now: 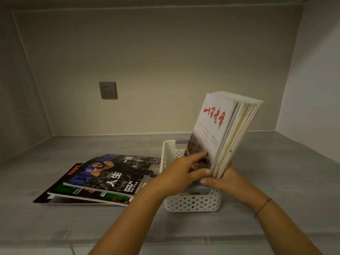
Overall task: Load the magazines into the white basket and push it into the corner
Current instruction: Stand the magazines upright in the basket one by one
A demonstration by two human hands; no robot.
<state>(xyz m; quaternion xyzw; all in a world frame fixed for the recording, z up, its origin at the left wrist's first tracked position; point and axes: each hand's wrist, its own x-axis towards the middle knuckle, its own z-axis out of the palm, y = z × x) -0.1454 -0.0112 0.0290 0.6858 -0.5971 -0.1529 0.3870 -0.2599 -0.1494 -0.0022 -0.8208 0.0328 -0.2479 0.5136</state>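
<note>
Bundle (223,133) upright, tilted right, foot inside basket (193,201) mid-worktop (276,172). Gripped low between both hands: left (181,172) on cover, right (220,178) under spines. Best squared and lowered slowly, edges clear of rim. Stack (103,178) waiting just left.

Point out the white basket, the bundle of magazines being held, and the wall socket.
white basket (193,201), head view, on its perforated front wall.
bundle of magazines (215,124), head view, on the white front cover with red lettering.
wall socket (108,90), head view, on the middle of its grey faceplate.
</note>
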